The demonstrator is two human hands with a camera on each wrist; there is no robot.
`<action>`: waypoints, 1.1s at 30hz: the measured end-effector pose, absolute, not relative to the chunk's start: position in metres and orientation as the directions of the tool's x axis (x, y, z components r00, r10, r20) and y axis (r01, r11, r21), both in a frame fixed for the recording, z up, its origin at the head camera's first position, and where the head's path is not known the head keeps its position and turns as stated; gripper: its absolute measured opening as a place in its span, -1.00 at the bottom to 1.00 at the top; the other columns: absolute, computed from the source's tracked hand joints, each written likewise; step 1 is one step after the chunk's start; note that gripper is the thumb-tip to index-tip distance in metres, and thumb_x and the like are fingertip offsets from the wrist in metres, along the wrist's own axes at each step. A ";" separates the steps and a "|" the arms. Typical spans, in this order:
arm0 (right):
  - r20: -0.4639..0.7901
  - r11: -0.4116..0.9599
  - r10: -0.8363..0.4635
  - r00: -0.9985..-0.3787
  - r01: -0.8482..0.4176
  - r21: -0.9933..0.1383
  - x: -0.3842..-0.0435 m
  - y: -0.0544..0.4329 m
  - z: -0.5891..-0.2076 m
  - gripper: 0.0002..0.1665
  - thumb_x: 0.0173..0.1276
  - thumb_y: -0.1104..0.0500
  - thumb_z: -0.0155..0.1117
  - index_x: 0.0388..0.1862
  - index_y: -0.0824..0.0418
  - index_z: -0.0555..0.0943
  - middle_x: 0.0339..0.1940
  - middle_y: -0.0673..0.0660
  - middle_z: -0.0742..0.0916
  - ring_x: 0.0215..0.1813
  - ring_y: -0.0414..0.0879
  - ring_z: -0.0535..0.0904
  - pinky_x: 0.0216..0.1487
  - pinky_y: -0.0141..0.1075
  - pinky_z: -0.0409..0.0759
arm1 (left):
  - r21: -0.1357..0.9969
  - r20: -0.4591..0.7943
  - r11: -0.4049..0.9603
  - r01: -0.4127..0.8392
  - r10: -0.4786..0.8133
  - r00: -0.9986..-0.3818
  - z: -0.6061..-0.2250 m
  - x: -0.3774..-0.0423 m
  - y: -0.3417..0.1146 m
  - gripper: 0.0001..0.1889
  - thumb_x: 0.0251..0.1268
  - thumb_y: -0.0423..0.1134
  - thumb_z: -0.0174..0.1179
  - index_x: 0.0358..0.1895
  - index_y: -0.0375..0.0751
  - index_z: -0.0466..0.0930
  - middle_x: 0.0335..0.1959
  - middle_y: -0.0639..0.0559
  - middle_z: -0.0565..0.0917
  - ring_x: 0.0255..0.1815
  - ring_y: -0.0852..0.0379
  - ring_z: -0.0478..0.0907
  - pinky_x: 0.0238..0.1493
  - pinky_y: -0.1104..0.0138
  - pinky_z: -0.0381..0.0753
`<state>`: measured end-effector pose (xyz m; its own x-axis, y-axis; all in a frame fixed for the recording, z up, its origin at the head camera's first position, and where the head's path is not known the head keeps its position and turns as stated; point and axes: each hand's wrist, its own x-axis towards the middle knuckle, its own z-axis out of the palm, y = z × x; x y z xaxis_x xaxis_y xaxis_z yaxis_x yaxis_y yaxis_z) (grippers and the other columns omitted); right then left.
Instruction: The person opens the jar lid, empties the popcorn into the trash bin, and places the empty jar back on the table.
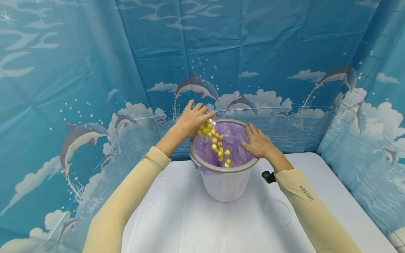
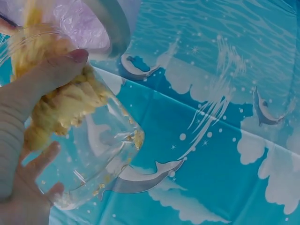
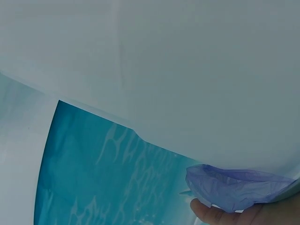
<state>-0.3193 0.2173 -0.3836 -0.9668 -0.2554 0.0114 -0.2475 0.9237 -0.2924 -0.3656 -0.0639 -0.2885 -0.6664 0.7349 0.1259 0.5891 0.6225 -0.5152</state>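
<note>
My left hand [image 1: 191, 121] grips a clear jar [image 2: 105, 154], tilted with its mouth down over a white bucket [image 1: 226, 188]. Small yellow pieces [image 1: 220, 149], rounded and crumbly-looking, pour from the mouth in a stream. More of them fill the mouth end of the jar, and a few crumbs cling near its base. A purple plastic bag [image 1: 234, 137] lines the bucket and folds over its grey rim [image 1: 232, 170]. On the right side, my right hand [image 1: 261, 144] holds the rim, thumb inside and fingers [image 3: 215, 214] outside below the bag's edge.
The bucket stands on a table with a white cover [image 1: 177, 218]. A clear round lid [image 1: 277, 212] lies on it at the right. Close to my right wrist is a small black object [image 1: 268, 176]. Blue dolphin-print curtains [image 1: 269, 52] surround the table.
</note>
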 end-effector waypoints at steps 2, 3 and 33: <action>0.011 0.924 -0.255 -0.967 -0.247 -0.290 -0.319 0.218 -0.383 -0.02 0.62 -0.09 -0.08 0.67 0.47 -0.18 0.71 0.47 -0.09 0.64 0.55 -0.05 0.51 0.49 0.10 | -0.526 0.125 0.617 0.585 0.736 -0.665 -0.287 -0.365 -0.063 0.10 0.01 0.05 0.63 0.62 0.14 0.12 0.55 -0.09 0.32 0.58 -0.13 0.23 0.65 -0.18 0.11; 0.011 0.924 -0.256 -0.967 -0.248 -0.291 -0.319 0.218 -0.383 -0.02 0.62 -0.09 -0.08 0.67 0.47 -0.18 0.70 0.47 -0.09 0.64 0.55 -0.05 0.51 0.49 0.10 | -0.530 0.124 0.615 0.584 0.737 -0.664 -0.287 -0.365 -0.062 0.10 0.02 0.04 0.62 0.62 0.14 0.11 0.56 -0.09 0.32 0.59 -0.13 0.22 0.65 -0.18 0.10; 0.004 0.919 -0.266 -0.964 -0.254 -0.302 -0.318 0.219 -0.384 -0.01 0.62 -0.10 -0.05 0.67 0.46 -0.20 0.71 0.46 -0.11 0.63 0.55 -0.05 0.50 0.48 0.12 | -0.730 0.168 0.470 0.496 0.827 -0.537 -0.289 -0.357 -0.045 -0.29 0.38 -0.23 0.38 0.48 0.22 0.21 0.51 -0.04 0.37 0.62 -0.11 0.22 0.69 -0.15 0.00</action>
<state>-0.3184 0.2190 -0.3842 -0.9640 -0.2658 0.0036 -0.2544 0.9186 -0.3024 -0.3575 -0.0453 -0.2889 -0.5367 0.8269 0.1676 0.4961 0.4700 -0.7301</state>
